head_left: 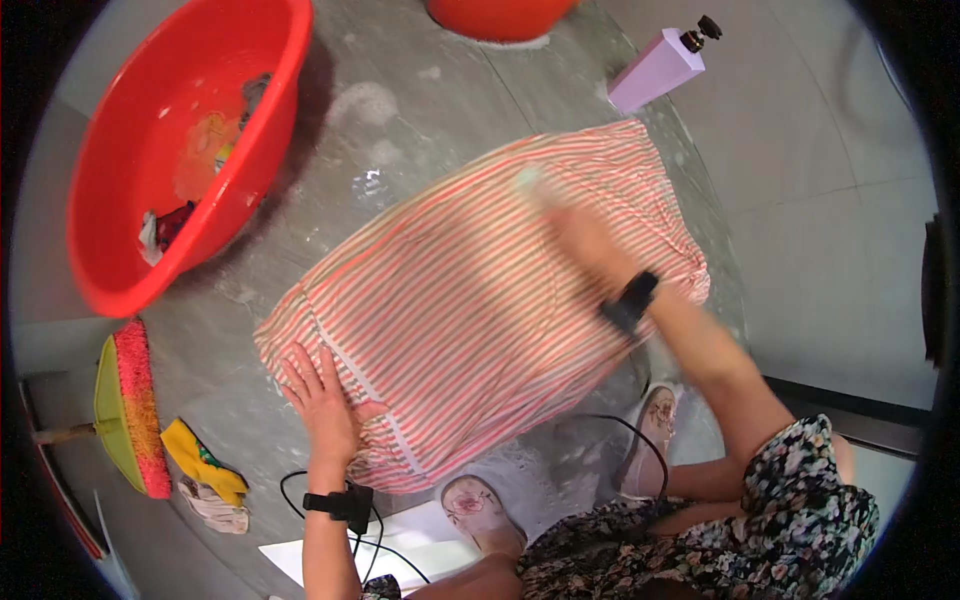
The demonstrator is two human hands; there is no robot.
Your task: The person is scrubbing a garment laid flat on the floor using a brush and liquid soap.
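Observation:
A pink, white and grey striped cloth article (pixel 450 300), perhaps a pillowcase, lies spread on the wet grey floor. Near its left end, by a white seam band, my left hand (pixel 322 405) rests flat with the fingers spread. Over the upper right part of the cloth, my right hand (pixel 581 236) is blurred. It grips a pale whitish-green object (pixel 532 184), too smeared to tell whether it is a brush or soap. Black bands with small boxes sit on both wrists, and a thin black cable runs by the left one.
A red plastic basin (pixel 285 142) with small cloth pieces in it stands tilted-looking at upper left. Another red vessel (pixel 502 19) is at the top edge. A lilac pump bottle (pixel 652 71) stands upper right. A broom (pixel 139 420) and yellow sock (pixel 202 461) lie at left.

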